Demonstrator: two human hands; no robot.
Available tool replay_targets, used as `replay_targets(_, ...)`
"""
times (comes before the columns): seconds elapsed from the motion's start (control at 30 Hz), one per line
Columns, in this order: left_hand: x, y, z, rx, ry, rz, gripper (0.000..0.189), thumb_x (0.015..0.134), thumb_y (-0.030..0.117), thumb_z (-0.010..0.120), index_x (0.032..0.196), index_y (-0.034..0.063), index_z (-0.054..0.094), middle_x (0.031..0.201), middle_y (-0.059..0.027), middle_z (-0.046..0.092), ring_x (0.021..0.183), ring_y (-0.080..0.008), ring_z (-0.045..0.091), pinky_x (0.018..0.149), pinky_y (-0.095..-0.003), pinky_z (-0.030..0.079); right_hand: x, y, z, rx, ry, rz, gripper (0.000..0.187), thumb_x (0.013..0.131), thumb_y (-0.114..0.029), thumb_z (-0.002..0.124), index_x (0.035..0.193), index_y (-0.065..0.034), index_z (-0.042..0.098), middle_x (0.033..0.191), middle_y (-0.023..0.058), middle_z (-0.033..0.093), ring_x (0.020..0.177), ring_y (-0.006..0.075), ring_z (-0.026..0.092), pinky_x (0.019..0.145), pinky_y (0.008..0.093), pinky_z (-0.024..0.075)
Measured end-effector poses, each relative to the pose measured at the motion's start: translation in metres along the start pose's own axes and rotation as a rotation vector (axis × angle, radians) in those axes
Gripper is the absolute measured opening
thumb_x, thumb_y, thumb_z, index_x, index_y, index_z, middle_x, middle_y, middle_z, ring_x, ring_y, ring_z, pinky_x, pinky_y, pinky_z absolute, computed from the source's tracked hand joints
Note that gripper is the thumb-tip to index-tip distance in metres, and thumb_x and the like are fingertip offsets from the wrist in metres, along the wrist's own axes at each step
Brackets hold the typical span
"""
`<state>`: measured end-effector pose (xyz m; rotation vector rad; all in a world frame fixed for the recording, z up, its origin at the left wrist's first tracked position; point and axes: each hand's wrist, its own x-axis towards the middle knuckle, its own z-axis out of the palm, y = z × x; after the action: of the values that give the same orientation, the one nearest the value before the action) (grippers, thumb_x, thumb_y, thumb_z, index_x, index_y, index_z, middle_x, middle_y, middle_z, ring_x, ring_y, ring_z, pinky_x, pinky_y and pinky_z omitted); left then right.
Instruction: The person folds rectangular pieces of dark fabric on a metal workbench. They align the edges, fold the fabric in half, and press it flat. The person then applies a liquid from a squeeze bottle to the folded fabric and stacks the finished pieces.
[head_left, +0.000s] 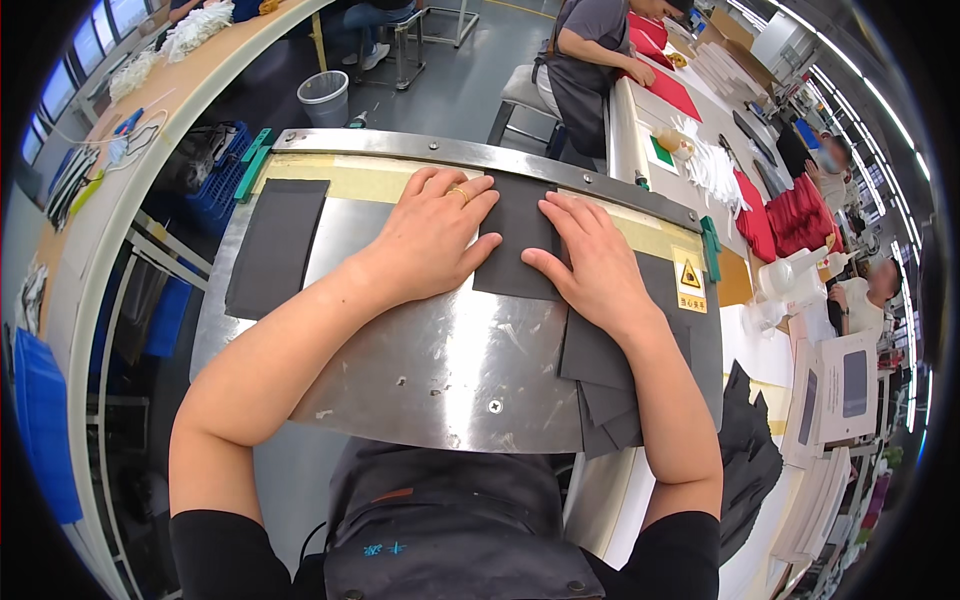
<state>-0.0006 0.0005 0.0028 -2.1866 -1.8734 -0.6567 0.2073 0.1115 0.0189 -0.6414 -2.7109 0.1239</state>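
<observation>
Both hands rest on a dark grey fabric panel (517, 232) lying flat on a steel machine table (420, 367). My left hand (442, 229) lies palm down over the panel's left edge, fingertips near the metal bar (435, 148) at the back. My right hand (589, 255) touches the panel's right edge, thumb on the fabric. A stack of similar dark panels (277, 247) lies on the left of the table. More dark pieces (600, 345), fanned and overlapping, lie under my right forearm and reach past the front edge.
Green clamps (253, 165) flank the bar. A yellow warning sticker (690, 280) is at the right. A co-worker (592, 67) handles red pieces (667, 90) at the bench beyond. A grey bin (324, 97) stands behind. Crumpled dark material (750, 465) lies at the right.
</observation>
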Motion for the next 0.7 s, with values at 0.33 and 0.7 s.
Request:
replay_targets(0.33, 0.0037, -0.0022, -0.0002, 0.002, -0.015, -0.021, 0.046, 0.095, 0.029, 0.061, 0.129, -0.0014, 0.058, 0.141, -0.0155, 0.055, 0.129, -0.0324, 0.048, 0.113, -0.0451, 0.03, -0.0001, 0.0018, 0.0003, -0.012, -0.039, 0.011, 0.067, 0.093, -0.049, 0.062, 0.137, 0.0005, 0.053, 0.146, 0.0133, 0.05, 0.137, 0.0315, 0.043, 0.113, 0.0432, 0.0355)
replay_targets(0.7, 0.0043, -0.0027, -0.0007, 0.002, -0.014, -0.005, 0.046, 0.095, 0.03, 0.061, 0.128, -0.0023, 0.058, 0.139, -0.0158, 0.055, 0.129, -0.0331, 0.047, 0.114, -0.045, 0.029, -0.002, 0.0029, 0.004, -0.015, -0.025, 0.007, 0.067, 0.092, -0.05, 0.062, 0.136, 0.0007, 0.054, 0.146, 0.0138, 0.05, 0.137, 0.0318, 0.042, 0.113, 0.0437, 0.0355)
